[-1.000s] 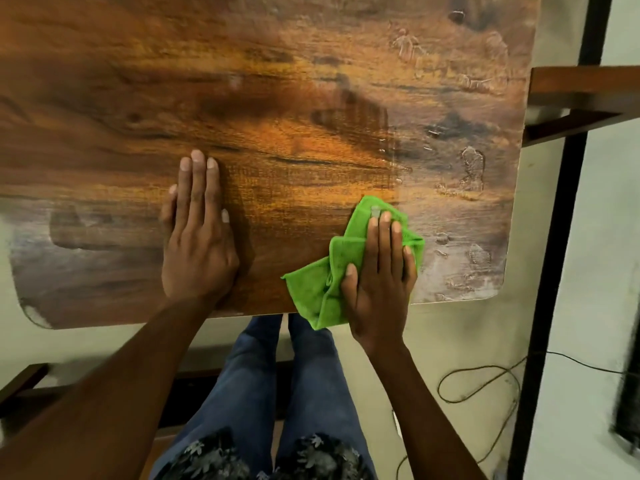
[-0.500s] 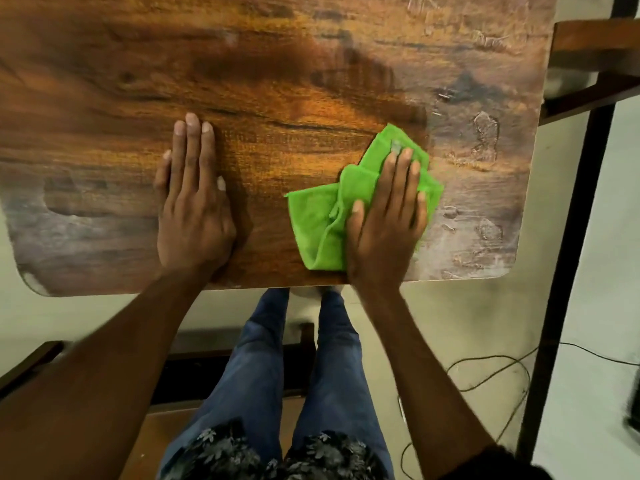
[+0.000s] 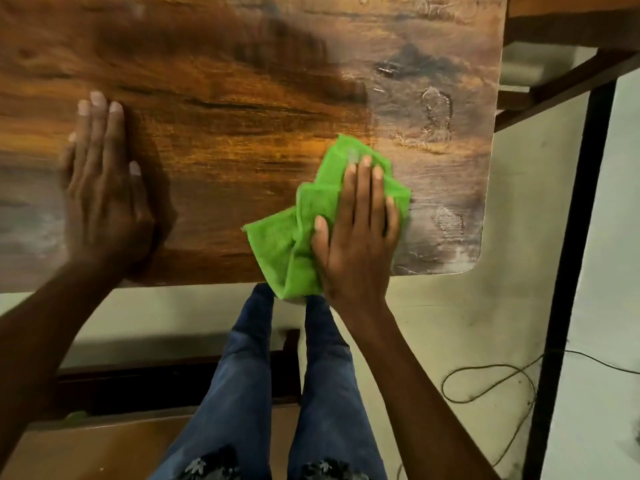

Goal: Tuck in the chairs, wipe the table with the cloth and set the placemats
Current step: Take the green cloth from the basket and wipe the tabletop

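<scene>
Wiping underway: our right hand (image 3: 356,233) flat on cloth (image 3: 287,247), left hand (image 3: 104,188) flat on tabletop (image 3: 242,98) (marks remain; placemats unseen).

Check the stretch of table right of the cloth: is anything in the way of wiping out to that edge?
Nothing visible stands there. The right hand presses the green cloth flat on the table; between it and the right edge lie only dried marks on the surface.
</scene>
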### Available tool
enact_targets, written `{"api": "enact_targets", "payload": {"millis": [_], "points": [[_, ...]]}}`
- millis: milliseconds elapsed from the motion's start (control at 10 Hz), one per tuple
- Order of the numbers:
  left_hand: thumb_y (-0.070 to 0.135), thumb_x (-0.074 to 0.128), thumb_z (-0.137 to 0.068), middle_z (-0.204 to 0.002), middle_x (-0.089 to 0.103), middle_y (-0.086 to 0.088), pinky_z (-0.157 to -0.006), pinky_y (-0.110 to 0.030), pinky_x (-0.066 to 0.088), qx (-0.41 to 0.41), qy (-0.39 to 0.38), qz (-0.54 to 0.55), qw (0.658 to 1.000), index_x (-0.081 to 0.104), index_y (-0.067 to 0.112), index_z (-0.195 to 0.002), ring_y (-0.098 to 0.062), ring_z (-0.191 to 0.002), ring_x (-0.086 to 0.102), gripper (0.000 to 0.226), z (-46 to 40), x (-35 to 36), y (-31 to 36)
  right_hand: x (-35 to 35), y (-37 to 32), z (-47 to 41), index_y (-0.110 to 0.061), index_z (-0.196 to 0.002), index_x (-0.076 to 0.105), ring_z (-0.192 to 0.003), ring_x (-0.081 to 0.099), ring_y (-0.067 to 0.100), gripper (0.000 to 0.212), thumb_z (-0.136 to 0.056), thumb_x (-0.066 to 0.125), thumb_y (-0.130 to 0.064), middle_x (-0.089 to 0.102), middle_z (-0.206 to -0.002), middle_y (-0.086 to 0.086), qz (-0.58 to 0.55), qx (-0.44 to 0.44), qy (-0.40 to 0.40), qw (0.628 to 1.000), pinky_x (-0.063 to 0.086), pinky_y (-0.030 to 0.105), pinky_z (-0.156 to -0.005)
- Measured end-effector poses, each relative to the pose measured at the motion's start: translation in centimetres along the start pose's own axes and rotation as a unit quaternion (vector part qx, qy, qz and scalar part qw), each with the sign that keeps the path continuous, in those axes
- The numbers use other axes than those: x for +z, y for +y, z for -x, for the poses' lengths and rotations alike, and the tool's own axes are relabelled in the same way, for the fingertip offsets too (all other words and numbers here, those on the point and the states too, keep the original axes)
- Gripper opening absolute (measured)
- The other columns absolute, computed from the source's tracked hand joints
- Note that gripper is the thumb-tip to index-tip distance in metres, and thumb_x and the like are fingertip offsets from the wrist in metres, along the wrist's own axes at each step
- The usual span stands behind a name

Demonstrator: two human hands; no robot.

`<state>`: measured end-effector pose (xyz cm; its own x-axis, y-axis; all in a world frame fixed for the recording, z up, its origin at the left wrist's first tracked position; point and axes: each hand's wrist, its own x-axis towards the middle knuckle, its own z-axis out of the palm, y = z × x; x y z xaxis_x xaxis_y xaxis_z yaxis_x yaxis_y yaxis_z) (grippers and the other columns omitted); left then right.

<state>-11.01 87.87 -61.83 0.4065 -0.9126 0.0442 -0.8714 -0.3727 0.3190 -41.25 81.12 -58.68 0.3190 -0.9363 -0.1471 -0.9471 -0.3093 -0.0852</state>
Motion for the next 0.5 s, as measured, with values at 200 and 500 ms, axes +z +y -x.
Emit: {"api": "enact_targets", "payload": {"millis": [200,500], "points": [[0.025,0.026,-0.112,-0.179,0.012,-0.006,-0.131,-0.059,0.022,0.036,0.068,-0.038,0.996,0.019,0.007,-0.170,-0.030,-0.165,0.018,0.061,0.6,1.1,-0.2,-0.8,-1.2,-9.4,-0.001,-0.167,0.014,-0.165,0.005,0.034,0.080,-0.110,0.025,-0.055,0.008,-0.176,0.020,-0.031,-0.010,0.028,0.999,0.011,0.053,-0.130],[0.022,0.034,-0.115,-0.179,0.014,-0.012,-0.134,-0.051,0.012,0.073,-0.014,0.061,0.995,0.018,0.013,-0.171,-0.023,-0.167,0.010,0.059,1.5,1.2,15.3,-0.5,4.9,0.2,-0.010,-0.170,0.008,-0.166,0.001,0.024,0.079,-0.110,0.028,-0.056,0.003,-0.179,0.009,-0.013,-0.023,-0.019,0.999,0.013,0.050,-0.131]]}}
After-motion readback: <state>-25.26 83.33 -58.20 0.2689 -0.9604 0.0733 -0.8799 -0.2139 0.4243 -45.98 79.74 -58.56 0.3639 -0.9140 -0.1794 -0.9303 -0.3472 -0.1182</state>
